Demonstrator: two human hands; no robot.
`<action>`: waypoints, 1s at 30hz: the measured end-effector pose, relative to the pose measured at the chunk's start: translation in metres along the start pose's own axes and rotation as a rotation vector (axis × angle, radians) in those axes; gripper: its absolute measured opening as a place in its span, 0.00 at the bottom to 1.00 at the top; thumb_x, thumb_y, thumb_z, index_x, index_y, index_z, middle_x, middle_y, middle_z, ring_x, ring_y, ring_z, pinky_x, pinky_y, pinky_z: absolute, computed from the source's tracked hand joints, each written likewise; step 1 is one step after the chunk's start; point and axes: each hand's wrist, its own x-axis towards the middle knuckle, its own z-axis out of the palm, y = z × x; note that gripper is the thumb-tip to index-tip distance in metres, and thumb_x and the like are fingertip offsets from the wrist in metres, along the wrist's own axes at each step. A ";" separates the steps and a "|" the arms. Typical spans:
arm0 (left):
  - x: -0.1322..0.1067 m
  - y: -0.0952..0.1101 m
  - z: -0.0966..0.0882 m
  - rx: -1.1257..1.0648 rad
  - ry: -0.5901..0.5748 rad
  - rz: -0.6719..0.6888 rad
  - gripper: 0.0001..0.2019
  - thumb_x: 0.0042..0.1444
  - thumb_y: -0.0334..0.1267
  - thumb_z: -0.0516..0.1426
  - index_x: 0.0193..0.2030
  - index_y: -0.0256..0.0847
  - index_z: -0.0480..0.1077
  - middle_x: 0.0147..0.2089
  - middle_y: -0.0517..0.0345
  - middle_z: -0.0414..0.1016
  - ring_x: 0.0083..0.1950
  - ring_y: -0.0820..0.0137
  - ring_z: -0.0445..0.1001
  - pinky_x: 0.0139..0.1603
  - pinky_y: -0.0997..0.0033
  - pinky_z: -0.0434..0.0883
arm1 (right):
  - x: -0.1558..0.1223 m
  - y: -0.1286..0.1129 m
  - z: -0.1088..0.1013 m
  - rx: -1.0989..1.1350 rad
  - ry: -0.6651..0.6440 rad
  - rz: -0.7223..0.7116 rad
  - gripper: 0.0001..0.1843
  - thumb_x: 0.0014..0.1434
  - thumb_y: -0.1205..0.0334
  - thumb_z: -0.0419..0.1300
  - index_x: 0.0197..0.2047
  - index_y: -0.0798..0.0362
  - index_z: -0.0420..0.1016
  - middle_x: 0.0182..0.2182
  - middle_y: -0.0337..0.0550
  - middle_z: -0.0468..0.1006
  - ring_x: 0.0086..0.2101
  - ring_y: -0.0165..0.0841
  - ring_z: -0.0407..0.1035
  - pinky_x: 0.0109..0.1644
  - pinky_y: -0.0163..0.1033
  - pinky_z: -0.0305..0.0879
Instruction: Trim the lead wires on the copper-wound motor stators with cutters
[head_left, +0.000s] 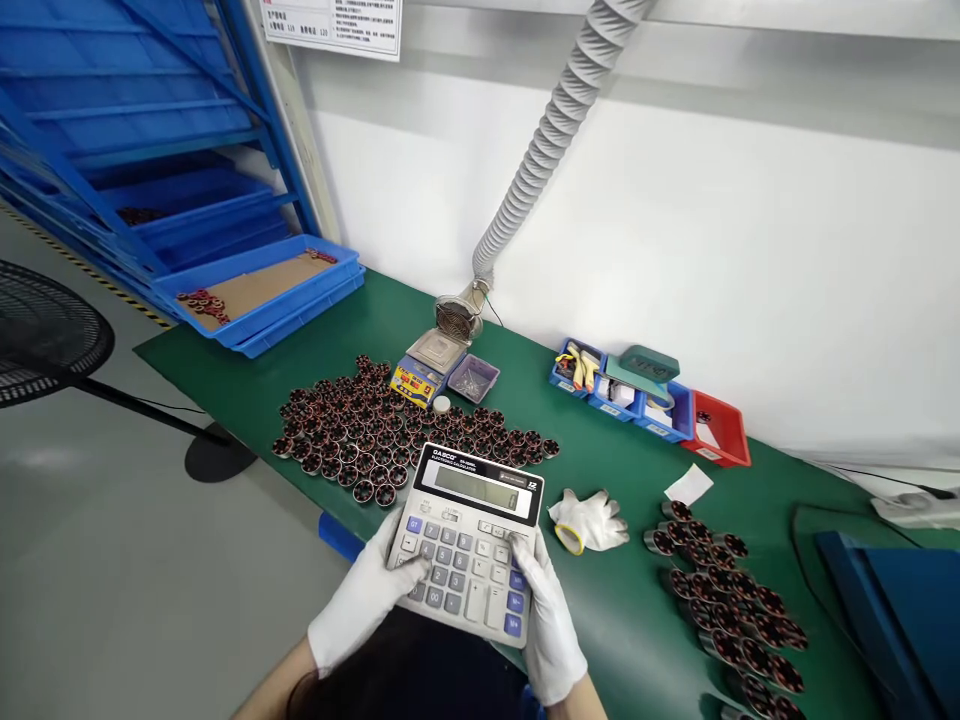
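Between my two white-gloved hands is a grey-white desk calculator [476,585], tilted up toward me above the front edge of the green table. My left hand [367,590] grips its left side, with the thumb lying over the lower-left keys. On the right side my right hand [547,620] is wrapped round the edge, its thumb near the upper-right keys. The display reads 0. Fingers behind the calculator are hidden. Just beyond it spreads a large group of round motor stators with copper windings [352,430]. A white glove [591,522] lies to the right.
A small scale [427,365] and purple tray [474,378] stand behind the stators. Blue bins [660,432] and a red bin [720,428] line the wall. More stators [731,600] stand at right. Blue trays [300,300] sit far left; a fan [52,340] stands beside the table [615,590].
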 end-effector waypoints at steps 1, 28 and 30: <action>-0.002 -0.001 0.000 0.005 -0.006 -0.005 0.40 0.35 0.40 0.65 0.58 0.39 0.58 0.49 0.51 0.73 0.52 0.56 0.69 0.55 0.57 0.65 | -0.001 0.001 -0.001 0.006 0.000 0.004 0.25 0.47 0.56 0.65 0.50 0.41 0.68 0.44 0.38 0.76 0.43 0.38 0.71 0.49 0.46 0.65; 0.009 0.006 0.035 0.106 -0.005 0.095 0.42 0.46 0.44 0.58 0.65 0.41 0.42 0.64 0.51 0.56 0.63 0.59 0.55 0.60 0.64 0.58 | 0.014 0.000 -0.027 -0.506 0.047 -0.261 0.53 0.37 0.67 0.67 0.63 0.48 0.43 0.51 0.46 0.70 0.46 0.38 0.69 0.54 0.46 0.63; 0.008 0.008 0.034 0.026 -0.058 0.060 0.47 0.43 0.42 0.61 0.66 0.42 0.39 0.64 0.50 0.54 0.62 0.57 0.56 0.59 0.63 0.61 | 0.018 -0.001 -0.032 -0.604 0.058 -0.280 0.56 0.37 0.68 0.66 0.64 0.49 0.39 0.50 0.47 0.70 0.46 0.38 0.69 0.54 0.46 0.62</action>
